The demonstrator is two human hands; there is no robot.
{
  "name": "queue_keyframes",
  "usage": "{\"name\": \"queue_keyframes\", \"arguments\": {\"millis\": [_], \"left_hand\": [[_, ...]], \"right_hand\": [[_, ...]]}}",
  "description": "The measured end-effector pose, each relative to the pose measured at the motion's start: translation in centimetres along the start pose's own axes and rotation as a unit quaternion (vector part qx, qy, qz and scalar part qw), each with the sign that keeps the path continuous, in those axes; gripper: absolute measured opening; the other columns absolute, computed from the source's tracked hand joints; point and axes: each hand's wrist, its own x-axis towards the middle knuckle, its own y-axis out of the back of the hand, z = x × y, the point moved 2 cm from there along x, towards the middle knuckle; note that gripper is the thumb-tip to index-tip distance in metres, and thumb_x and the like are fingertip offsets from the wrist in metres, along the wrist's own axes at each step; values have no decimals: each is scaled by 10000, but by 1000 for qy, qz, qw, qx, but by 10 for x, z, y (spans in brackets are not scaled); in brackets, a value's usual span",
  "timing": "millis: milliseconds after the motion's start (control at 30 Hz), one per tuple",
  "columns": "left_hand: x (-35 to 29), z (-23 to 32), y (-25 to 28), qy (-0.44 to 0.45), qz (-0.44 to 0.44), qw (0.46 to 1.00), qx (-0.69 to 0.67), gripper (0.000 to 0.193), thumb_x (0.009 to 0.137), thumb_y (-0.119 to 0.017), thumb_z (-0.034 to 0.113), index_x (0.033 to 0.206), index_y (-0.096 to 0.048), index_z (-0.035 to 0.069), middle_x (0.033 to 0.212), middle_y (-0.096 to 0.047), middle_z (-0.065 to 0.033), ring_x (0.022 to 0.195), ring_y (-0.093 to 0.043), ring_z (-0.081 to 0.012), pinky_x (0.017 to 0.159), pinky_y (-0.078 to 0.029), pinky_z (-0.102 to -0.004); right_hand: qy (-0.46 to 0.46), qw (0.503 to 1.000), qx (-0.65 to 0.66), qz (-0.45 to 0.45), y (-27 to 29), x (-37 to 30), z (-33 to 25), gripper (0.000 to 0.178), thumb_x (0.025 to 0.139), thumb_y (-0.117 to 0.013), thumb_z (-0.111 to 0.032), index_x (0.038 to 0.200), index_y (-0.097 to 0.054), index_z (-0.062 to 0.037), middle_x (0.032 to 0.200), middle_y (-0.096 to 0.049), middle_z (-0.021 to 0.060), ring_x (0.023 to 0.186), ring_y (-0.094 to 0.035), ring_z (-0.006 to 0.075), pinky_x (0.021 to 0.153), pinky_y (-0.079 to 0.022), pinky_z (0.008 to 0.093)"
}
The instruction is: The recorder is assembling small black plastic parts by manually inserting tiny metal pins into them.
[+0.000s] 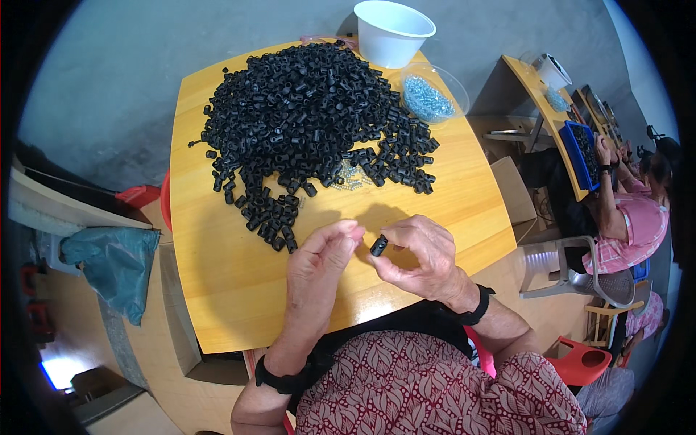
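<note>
A small black plastic cord lock, a short cylinder with a hole in its side, is pinched between the thumb and forefinger of my right hand. Just left of it, my left hand has its thumb and forefinger pressed together; whatever lies between them is too small to make out. Both hands are above the near part of the yellow table. Beyond them spreads a large heap of black cord lock parts. A little patch of small metal springs lies at the heap's near edge.
At the far right of the table stand a white bucket and a clear bowl holding bluish springs. A cardboard box is beside the table's right edge. Another person sits at a table with a blue tray.
</note>
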Motion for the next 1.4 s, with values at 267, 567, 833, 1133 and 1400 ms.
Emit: {"name": "queue_keyframes", "arguments": {"millis": [267,567,833,1133,1400], "left_hand": [[-7,-2,0,-19,-31,998,50,237,968,-623,65,1191,-638,-16,1113,-680,-70,1053,-634,-133,958,-489,-273],[-28,71,42,-152,147,960,184,249,913,-649,11,1160,-670,22,1027,-672,-40,965,-637,-122,897,-505,-262],[-105,81,248,-226,414,870,145,228,951,-666,78,1172,-666,20,1057,-677,-47,973,-641,-130,901,-516,-271],[-108,54,257,-95,443,869,196,253,964,-651,99,1198,-669,3,1100,-688,-67,1018,-633,-152,979,-475,-304],[-58,77,93,-106,184,960,180,177,966,-571,19,1103,-678,-13,1036,-702,-62,968,-639,-121,901,-484,-254]], "right_hand": [[38,999,-18,-34,0,4,-1,270,707,-823,-83,915,-663,-19,768,-630,77,674,-643,225,609,-530,330],[76,992,-45,-93,4,22,-14,312,808,-766,-137,1080,-673,-18,858,-637,97,771,-657,270,716,-557,360],[89,983,-83,-140,8,33,18,161,820,-713,-76,966,-670,-24,846,-628,113,780,-661,291,708,-555,380],[96,974,-85,-186,-10,59,21,111,847,-684,-86,929,-640,-25,792,-577,102,719,-616,280,664,-529,395],[118,968,-99,-197,-63,82,19,97,862,-683,-133,859,-626,-54,798,-537,73,757,-604,261,676,-506,388]]}}
